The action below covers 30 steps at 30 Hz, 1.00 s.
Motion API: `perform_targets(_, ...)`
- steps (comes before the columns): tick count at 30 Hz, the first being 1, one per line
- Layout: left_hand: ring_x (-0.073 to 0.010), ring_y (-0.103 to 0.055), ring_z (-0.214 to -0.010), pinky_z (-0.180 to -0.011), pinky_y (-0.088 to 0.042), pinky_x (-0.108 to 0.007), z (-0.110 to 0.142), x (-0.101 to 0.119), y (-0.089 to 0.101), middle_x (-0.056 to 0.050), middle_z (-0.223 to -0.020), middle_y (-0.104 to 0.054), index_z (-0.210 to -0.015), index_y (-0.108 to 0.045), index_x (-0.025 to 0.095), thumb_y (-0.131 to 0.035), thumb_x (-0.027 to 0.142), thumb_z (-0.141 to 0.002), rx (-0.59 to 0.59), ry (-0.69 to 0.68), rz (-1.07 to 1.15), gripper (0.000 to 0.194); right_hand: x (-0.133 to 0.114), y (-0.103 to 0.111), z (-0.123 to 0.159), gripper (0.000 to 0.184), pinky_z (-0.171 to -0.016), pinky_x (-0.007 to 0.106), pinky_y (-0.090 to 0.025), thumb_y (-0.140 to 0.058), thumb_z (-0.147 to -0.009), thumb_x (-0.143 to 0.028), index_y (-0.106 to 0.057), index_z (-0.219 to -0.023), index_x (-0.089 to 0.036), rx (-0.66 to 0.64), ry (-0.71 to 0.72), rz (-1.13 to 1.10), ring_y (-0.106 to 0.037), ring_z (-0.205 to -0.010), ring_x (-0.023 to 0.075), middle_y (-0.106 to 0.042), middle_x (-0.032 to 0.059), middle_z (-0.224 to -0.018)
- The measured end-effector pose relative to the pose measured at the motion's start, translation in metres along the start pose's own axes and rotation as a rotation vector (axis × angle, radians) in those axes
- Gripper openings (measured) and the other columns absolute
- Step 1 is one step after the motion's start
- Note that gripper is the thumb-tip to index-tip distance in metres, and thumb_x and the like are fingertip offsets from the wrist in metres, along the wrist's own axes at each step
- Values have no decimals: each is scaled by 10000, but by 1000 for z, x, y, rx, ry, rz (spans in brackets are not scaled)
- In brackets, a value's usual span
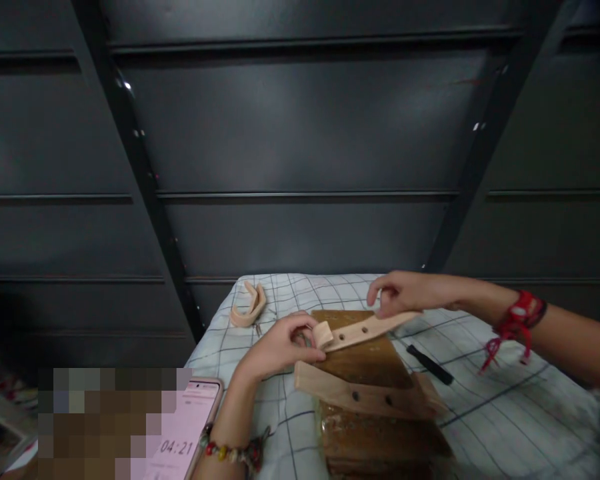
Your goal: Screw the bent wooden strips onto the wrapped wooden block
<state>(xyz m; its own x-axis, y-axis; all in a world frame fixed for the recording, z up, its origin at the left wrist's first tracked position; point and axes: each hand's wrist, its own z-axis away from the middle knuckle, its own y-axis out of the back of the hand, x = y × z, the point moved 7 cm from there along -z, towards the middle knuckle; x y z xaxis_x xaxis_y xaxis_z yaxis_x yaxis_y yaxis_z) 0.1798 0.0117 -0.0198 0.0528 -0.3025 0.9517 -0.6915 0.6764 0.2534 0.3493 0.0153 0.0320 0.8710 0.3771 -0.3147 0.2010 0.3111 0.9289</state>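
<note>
A pale wooden strip with two dark holes (365,330) lies slantwise over a brown wooden board (350,365). My left hand (285,343) is closed on the strip's left end, thumb and fingers around a small wooden block (323,335) there. At the strip's far right part, my right hand (400,292) rests with curled fingers against its upper edge; some fingertips are hidden. Nearer to me, a second holed wooden strip (330,387) crosses the same board. Just right of the board lies a black rod-like tool (430,365), its exact kind unclear.
Curved wooden pieces (250,307) sit at the back left of the checked cloth (290,293). A phone (200,413) reading 04:21 is beside my left forearm. Dark metal panelling (305,227) rises behind the cloth-covered surface.
</note>
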Motion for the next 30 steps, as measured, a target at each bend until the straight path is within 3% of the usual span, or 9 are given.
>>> perform_targets(3,-136,-525,-769,-650,-378,-237,1,4,8,-38,-815,-547,-969,-504,141,-613,302,-685,57,-77,187,344,-2,36,-2,216,-560,283,-477,-456,-847,-288,-520,-992,-141,257,-16,12,-568,-645,114,-582,19,-844)
perform_targets(7,-171,-527,-912,-719,-394,-272,3,5,25,-102,-973,-546,-1052,-456,135,-480,387,-787,302,-82,180,366,-41,68,-5,231,-619,323,-465,-501,-814,-310,-525,-977,-147,483,78,67,-562,-696,136,-575,22,-863)
perform_targets(10,-189,-511,-970,-785,-401,-298,0,7,22,-108,-1041,-541,-1044,-454,145,-594,357,-703,326,-102,200,425,-85,68,-14,248,-645,337,-457,-531,-792,-315,-530,-975,-147,515,227,77,-564,-716,144,-581,17,-851)
perform_targets(15,-148,-561,-725,-701,-445,-286,-3,5,17,-39,-780,-582,-889,-530,124,-667,313,-616,321,-79,192,360,-127,52,-25,255,-660,346,-456,-531,-793,-310,-531,-988,-147,534,385,43,-565,-743,151,-583,28,-895)
perform_targets(21,-131,-563,-669,-642,-449,-253,-2,5,15,-36,-818,-582,-910,-543,122,-605,268,-669,363,-75,110,289,-117,29,-26,296,-638,339,-464,-502,-812,-316,-493,-1058,-151,529,371,-38,-572,-710,145,-585,25,-870)
perform_targets(25,-154,-566,-666,-600,-436,-248,-1,-2,20,-43,-739,-607,-786,-557,111,-569,217,-653,459,-10,26,170,-93,14,-18,549,-718,341,-438,-604,-713,-345,-394,-1176,-138,490,301,-78,-541,-878,197,-564,84,-987)
perform_targets(27,-158,-560,-657,-560,-420,-237,1,-6,26,-52,-715,-605,-754,-558,102,-565,223,-646,534,28,-31,162,-82,2,-9,621,-698,328,-436,-644,-647,-385,-414,-1163,-129,404,262,-70,-550,-824,204,-580,90,-937)
perform_targets(30,-150,-553,-621,-518,-398,-225,1,-12,29,-54,-667,-599,-765,-551,93,-571,244,-647,576,78,-45,193,-75,-16,7,515,-610,267,-433,-688,-576,-377,-520,-1029,-199,246,264,-51,-562,-741,185,-603,23,-841)
